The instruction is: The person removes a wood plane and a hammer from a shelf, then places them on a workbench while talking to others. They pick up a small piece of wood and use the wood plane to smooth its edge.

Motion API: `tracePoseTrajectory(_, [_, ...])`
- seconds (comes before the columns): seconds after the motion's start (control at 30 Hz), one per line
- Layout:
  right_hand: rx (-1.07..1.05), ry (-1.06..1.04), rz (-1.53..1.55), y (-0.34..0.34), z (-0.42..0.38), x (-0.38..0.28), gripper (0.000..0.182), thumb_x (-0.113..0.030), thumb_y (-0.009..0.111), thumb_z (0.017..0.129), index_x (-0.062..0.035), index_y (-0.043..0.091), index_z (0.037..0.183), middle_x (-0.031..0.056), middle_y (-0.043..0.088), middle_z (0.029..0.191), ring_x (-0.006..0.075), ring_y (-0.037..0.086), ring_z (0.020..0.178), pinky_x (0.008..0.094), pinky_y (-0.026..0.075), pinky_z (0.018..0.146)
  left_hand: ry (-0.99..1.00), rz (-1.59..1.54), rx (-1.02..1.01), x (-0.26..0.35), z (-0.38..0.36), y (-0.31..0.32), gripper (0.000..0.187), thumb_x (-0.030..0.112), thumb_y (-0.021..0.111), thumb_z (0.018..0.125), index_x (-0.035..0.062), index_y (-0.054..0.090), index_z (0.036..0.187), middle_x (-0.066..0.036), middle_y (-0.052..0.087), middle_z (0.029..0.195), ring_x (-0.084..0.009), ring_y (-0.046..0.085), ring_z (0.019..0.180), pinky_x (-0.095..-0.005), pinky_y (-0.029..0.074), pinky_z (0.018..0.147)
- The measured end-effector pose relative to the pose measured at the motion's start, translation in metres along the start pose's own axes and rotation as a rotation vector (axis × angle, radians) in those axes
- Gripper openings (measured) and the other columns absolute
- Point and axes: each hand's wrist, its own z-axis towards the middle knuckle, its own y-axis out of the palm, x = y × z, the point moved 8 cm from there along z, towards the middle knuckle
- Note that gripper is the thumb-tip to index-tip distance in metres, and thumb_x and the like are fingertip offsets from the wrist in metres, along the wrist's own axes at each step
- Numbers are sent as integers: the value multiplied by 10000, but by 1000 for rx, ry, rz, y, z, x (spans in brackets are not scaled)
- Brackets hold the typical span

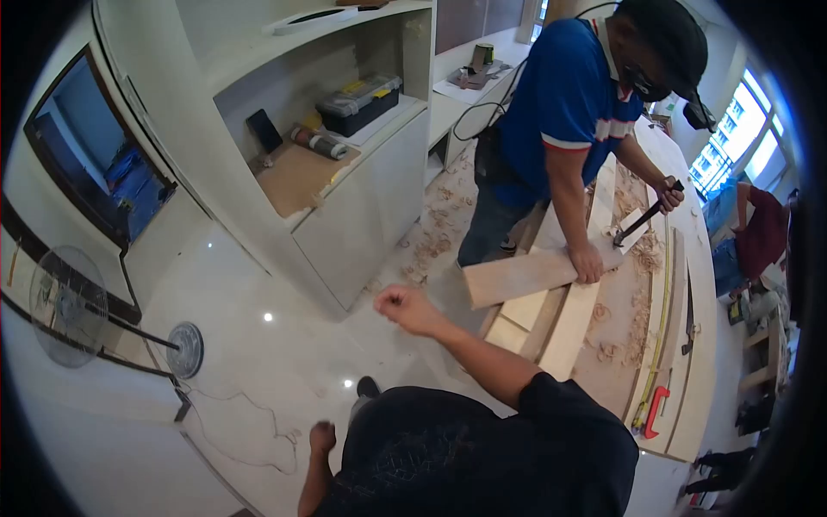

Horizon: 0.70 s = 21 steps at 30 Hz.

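Note:
My right hand is stretched forward over the floor, its fingers curled in with nothing visible in them. It is left of the workbench and touches nothing. Low by my left side hangs my left hand, closed and apart from any object. Beyond my right arm, a co-worker in a blue shirt leans over the bench. One of that person's hands presses on a wooden board; the other grips a hammer, its head at the board's far end.
Wood shavings, long planks and a red clamp lie on the bench. A cabinet holding a toolbox stands ahead. At left are a standing fan and a cable. Another person is at far right.

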Motion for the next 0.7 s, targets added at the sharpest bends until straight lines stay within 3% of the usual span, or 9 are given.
tracePoseTrajectory(0.03, [64, 1, 64, -24, 0, 1, 121, -148, 669, 939, -73, 677, 1033, -13, 639, 781, 63, 573, 675, 246, 480, 615, 12, -9, -13, 11, 1, 7, 406, 341, 584, 922, 45, 681, 1182, -224, 674, 1177, -397, 619, 1144, -462, 469, 1017])
tracePoseTrajectory(0.07, [131, -2, 125, -50, 2, -2, 105, -137, 670, 936, -70, 670, 1017, -18, 618, 746, 61, 557, 657, 249, 472, 603, 76, -156, 110, 67, 9, -25, 360, 311, 591, 924, 15, 701, 1097, -244, 692, 1077, -410, 653, 1052, -465, 505, 950])
tracePoseTrajectory(0.1, [202, -1, 188, -11, 102, -29, 99, -136, 662, 926, -56, 676, 982, -18, 614, 754, 65, 552, 652, 239, 463, 604, 59, -60, 111, 52, 78, -168, 362, 285, 601, 927, 8, 679, 1147, -250, 681, 1111, -393, 659, 1054, -439, 515, 934])
tracePoseTrajectory(0.13, [274, 22, 167, -36, 126, -40, 102, -135, 655, 916, -41, 682, 947, -18, 609, 762, 69, 546, 647, 229, 453, 604, 154, -106, 122, 100, 112, -203, 351, 269, 603, 938, 0, 672, 1154, -251, 684, 1090, -390, 680, 987, -430, 537, 881])
tracePoseTrajectory(0.27, [479, -68, 302, -119, 207, -71, 103, -120, 639, 920, -37, 673, 971, -5, 627, 769, 77, 559, 624, 239, 455, 585, 453, -258, 182, 248, 205, -300, 301, 169, 636, 945, -11, 647, 1186, -201, 700, 1052, -299, 704, 895, -356, 550, 822])
tracePoseTrajectory(0.4, [662, -80, 380, -177, 288, -61, 151, -99, 653, 901, -28, 650, 1034, 15, 635, 738, 106, 586, 636, 258, 475, 592, 548, -509, 117, 328, 266, -330, 289, 138, 649, 945, -12, 640, 1192, -150, 698, 1036, -232, 688, 907, -315, 539, 825])
tracePoseTrajectory(0.5, [738, -175, -59, -232, 371, -39, 296, -64, 662, 868, -42, 605, 1157, 81, 665, 882, 192, 629, 669, 311, 520, 639, 593, -608, 79, 376, 314, -336, 278, 144, 644, 951, -7, 648, 1184, -135, 698, 1035, -211, 678, 918, -308, 533, 829])
tracePoseTrajectory(0.6, [784, -276, -524, -268, 437, -39, 477, -45, 671, 822, -85, 550, 1282, 151, 613, 1164, 310, 650, 874, 386, 543, 770, 623, -565, 97, 413, 371, -341, 271, 152, 640, 955, -4, 656, 1176, -122, 701, 1034, -187, 674, 913, -302, 532, 822])
tracePoseTrajectory(0.7, [770, -370, -860, -294, 500, -45, 625, -33, 681, 787, -139, 491, 1373, 166, 488, 1366, 375, 577, 1083, 436, 512, 897, 578, -509, 125, 438, 425, -345, 262, 161, 638, 958, -3, 664, 1161, -107, 709, 1001, -165, 670, 896, -299, 532, 804])
